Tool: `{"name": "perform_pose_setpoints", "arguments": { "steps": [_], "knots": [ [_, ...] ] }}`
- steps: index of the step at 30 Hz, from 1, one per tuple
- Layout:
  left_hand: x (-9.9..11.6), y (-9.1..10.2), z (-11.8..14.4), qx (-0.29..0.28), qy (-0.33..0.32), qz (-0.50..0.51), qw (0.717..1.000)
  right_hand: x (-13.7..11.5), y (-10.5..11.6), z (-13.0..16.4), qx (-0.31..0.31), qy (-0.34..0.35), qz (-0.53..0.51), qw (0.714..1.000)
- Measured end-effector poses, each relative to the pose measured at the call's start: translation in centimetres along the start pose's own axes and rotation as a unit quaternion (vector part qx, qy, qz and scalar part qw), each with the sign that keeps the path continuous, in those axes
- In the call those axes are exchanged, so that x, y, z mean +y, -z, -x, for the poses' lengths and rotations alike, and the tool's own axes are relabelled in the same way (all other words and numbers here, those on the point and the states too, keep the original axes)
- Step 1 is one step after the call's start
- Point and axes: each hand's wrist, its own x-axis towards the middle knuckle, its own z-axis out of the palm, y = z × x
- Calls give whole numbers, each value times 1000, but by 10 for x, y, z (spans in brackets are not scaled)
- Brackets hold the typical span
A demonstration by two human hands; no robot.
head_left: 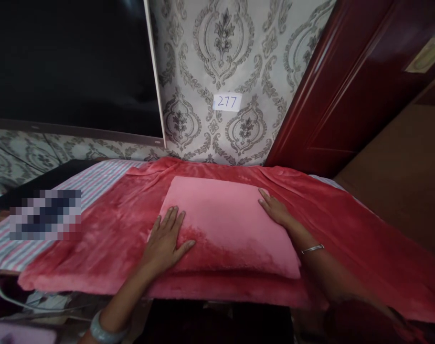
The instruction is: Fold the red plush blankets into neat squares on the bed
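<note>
Folded pink blanket (228, 224) lying mid red fleece spread (364, 239), long axis running left-right. Left hand (165, 241), right hand (274, 208) pressing flat, fingers spread, on opposite edges. Underside layers hiding beneath fold.

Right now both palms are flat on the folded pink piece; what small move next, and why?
Probably slide the left hand outward toward the folded pink piece's left edge, pressing it flat. The right hand already rests at its right edge, and the piece lies atop the spread red blanket, so smoothing looks like the natural step.
</note>
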Motion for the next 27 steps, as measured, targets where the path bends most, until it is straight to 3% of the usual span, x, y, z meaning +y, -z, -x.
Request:
{"name": "perform_pose_setpoints", "arguments": {
  "steps": [3,8,10,12,16,20,23,27],
  "knots": [
    [0,0,-1,-5,4,6,1000,-3,1,-2,-6,-9,-19,1000],
    [-4,6,-4,-25,8,15,1000,-25,26,11,-5,-47,-1,999],
    [-1,15,-5,-32,15,15,999,-42,34,30,32,-16,13,999],
    [11,26,-6,-30,6,16,999,-63,34,57,62,63,8,996],
    [55,44,-10,-68,-120,47,989,-99,18,104,47,167,-9,985],
    [80,41,-18,-139,-219,68,963,-111,-1,118,24,166,-16,986],
    [65,32,-24,-133,-196,61,970,-110,-6,117,26,160,-20,987],
    [18,28,-31,-116,-102,26,988,-108,-7,117,27,160,-20,986]
  ]
}}
